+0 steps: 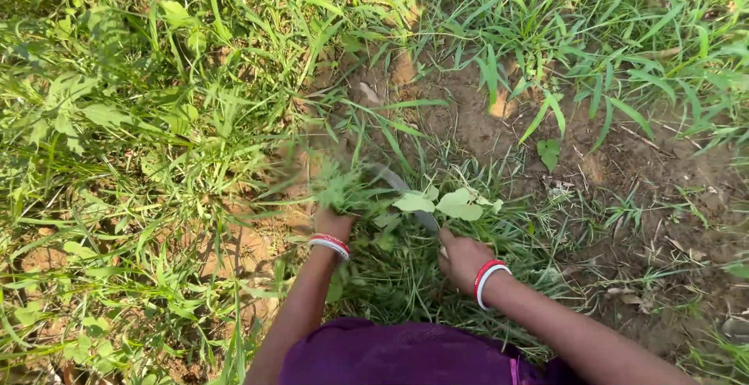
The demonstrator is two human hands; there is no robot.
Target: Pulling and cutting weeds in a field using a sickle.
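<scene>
1. a tuft of weeds (337, 186) at ten o'clock is clenched in the left hand (331, 223), held taut.
2. a curved sickle (406, 194) is gripped by the right hand (462, 259), its blade set against the stems.

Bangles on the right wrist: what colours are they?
Red and white bangles, seen in the head view.

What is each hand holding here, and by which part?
Left hand grips a tuft of green weeds near its base. Right hand holds a curved grey sickle blade by its hidden handle.
</scene>
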